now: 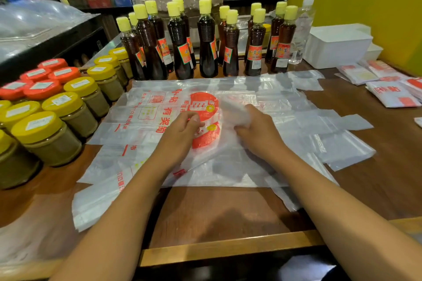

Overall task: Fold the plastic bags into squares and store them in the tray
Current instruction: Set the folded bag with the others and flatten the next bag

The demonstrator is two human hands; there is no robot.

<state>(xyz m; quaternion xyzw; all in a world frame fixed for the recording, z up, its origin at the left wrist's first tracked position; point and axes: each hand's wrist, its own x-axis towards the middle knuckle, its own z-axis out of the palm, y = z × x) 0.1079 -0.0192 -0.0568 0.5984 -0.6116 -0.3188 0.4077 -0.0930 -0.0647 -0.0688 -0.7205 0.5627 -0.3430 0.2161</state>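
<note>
Two hands work at the centre of a wooden tabletop [228,212] on a partly folded bag [212,130], a translucent sheet with a red round print. The left hand [180,130] has its fingers curled and pinches the bag at the left edge of the red print. The right hand [255,130] has its fingers curled around a bunched fold of the same bag, just right of the print. The bag lies on top of a spread of unfolded bags [146,112] that covers the middle of the tabletop, from the bottles to the near edge, with red lettering showing on the left part. Folded bags [392,93] lie in a loose group at the far right of the tabletop, well apart from the hands. A white tray [338,50] stands behind that group, against a yellow wall [365,11] with dark lettering; what it contains cannot be seen. Dark bottles [207,48] with yellow caps stand in rows along the far side of the spread, upright, and one clear bottle [303,29] stands at the right end of the row, just beside the tray. Jars [73,112] with yellow and orange lids stand grouped at the left edge of the tabletop, touching the spread.
</note>
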